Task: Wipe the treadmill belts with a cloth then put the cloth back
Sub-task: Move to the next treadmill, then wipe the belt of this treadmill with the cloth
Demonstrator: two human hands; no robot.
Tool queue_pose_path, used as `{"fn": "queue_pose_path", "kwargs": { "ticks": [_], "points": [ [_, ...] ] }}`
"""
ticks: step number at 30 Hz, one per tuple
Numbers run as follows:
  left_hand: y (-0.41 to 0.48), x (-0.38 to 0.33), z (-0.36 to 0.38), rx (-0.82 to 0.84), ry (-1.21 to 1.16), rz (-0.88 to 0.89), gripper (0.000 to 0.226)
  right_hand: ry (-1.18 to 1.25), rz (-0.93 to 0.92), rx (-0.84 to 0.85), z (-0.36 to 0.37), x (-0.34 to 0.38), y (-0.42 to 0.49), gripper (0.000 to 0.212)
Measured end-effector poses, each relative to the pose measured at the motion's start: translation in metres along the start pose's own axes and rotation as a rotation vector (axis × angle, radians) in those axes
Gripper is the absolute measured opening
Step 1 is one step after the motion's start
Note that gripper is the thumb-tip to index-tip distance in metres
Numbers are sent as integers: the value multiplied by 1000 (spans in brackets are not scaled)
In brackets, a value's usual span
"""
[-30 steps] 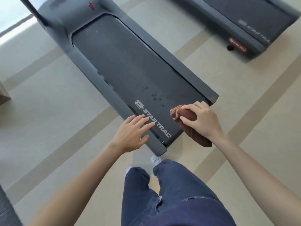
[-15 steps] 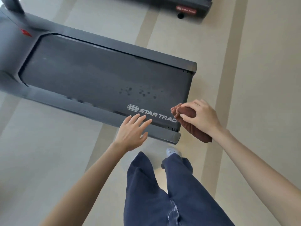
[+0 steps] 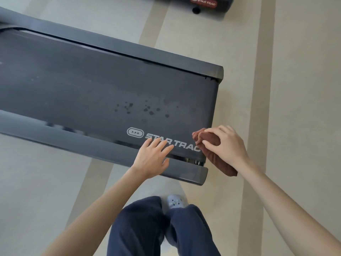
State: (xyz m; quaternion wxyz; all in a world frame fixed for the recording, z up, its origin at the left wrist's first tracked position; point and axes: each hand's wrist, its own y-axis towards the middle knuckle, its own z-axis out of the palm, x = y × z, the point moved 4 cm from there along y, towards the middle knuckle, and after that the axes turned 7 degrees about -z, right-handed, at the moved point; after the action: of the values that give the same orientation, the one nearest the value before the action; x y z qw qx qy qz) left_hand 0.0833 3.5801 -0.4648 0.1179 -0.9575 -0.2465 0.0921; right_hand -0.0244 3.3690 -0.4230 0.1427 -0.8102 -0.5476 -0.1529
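A dark treadmill belt [image 3: 96, 89] runs from the left edge to the middle of the view, with several dark spots [image 3: 147, 109] near its rear end and a white STAR TRAC logo. My right hand [image 3: 227, 145] grips a bunched reddish-brown cloth [image 3: 209, 140] at the belt's rear corner; part of the cloth hangs below the hand, off the deck. My left hand [image 3: 152, 157] hovers with straight, spread fingers over the near side rail [image 3: 73, 145] and the logo; I cannot tell if it touches.
The rear end of a second treadmill [image 3: 203, 4] with a red label shows at the top. Beige floor with tan stripes [image 3: 262, 89] surrounds the machines. My legs in dark blue trousers [image 3: 147, 228] and a pale shoe [image 3: 175, 202] stand just behind the near rail.
The view has swung and come closer, so the treadmill now lies across the frame. Both hands keep nearly the same pose, the right still gripping the cloth at the belt's rear corner.
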Motion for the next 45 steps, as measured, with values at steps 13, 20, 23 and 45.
{"fn": "queue_pose_path", "kwargs": {
  "ticks": [13,20,23,45],
  "points": [
    [175,58,263,-8,104,141,51,-31,56,-76,265,-143,83,31],
    [226,77,322,-162,54,212,47,-212,152,-101,359,-181,110,42],
    [229,83,331,-209,-71,213,45,-279,128,-260,371,-183,100,47],
    [237,90,336,-287,-139,238,46,-318,13,-311,345,-232,243,44]
  ]
}}
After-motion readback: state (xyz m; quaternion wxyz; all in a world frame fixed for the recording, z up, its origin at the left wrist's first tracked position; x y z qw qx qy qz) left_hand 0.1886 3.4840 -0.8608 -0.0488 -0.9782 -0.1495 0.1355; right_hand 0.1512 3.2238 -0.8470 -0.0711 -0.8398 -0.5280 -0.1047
